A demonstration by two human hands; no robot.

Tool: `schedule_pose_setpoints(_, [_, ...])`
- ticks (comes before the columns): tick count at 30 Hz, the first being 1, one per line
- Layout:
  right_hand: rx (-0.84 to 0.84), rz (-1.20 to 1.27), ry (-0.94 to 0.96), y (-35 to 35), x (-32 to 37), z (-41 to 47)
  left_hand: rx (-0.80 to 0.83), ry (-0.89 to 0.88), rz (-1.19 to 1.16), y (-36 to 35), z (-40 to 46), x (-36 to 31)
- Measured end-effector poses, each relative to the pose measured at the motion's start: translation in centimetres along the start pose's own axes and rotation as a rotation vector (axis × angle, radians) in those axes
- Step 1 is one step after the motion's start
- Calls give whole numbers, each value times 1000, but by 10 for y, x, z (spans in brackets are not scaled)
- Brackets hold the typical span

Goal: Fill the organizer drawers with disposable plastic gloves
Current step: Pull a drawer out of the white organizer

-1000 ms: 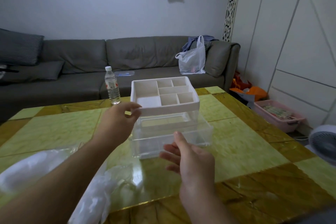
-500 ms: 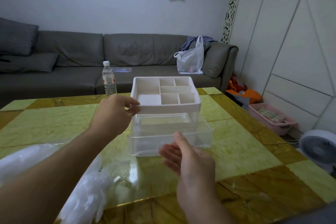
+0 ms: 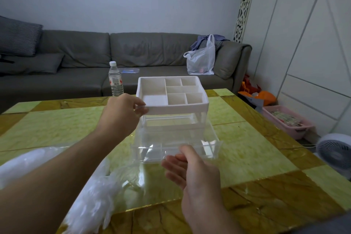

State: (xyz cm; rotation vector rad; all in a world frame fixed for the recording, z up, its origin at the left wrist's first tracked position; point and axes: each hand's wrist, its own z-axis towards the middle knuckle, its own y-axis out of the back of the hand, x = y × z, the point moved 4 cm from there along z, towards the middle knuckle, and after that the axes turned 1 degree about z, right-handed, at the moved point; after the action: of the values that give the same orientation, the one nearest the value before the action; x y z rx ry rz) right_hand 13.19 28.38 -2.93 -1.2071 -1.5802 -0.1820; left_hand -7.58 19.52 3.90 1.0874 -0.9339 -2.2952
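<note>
On worktop (image 3: 247, 138): my left hand (image 3: 121, 114) pinches organizer (image 3: 171, 99) top corner; right hand (image 3: 191, 169) grips the pulled-out clear bottom drawer (image 3: 176, 144). Plastic gloves (image 3: 91, 201) lie near-left.

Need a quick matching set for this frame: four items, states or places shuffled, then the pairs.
Items:
1. left hand
2. right hand
3. water bottle
4. disposable gloves

States or places:
A. upright at the table's far edge
B. heaped on the table, near left
C. holds the organizer's white top tray at its front left corner
D. at the front of the pulled-out clear bottom drawer

Pairs: 1-C, 2-D, 3-A, 4-B
</note>
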Motion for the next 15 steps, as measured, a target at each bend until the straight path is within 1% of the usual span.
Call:
schedule_pose_setpoints(2, [3, -7, 15, 2, 4, -1, -11, -5, 22, 0, 0, -1])
schedule_pose_setpoints(6, [-23, -23, 47, 13, 8, 2, -7, 20, -14, -2, 4, 0])
schedule_pose_setpoints(11, [-40, -12, -102, 30, -22, 6, 14, 100, -121, 1, 7, 11])
schedule_pose_setpoints(15, [-65, -87, -185, 39, -45, 16, 27, 74, -177, 1, -14, 19])
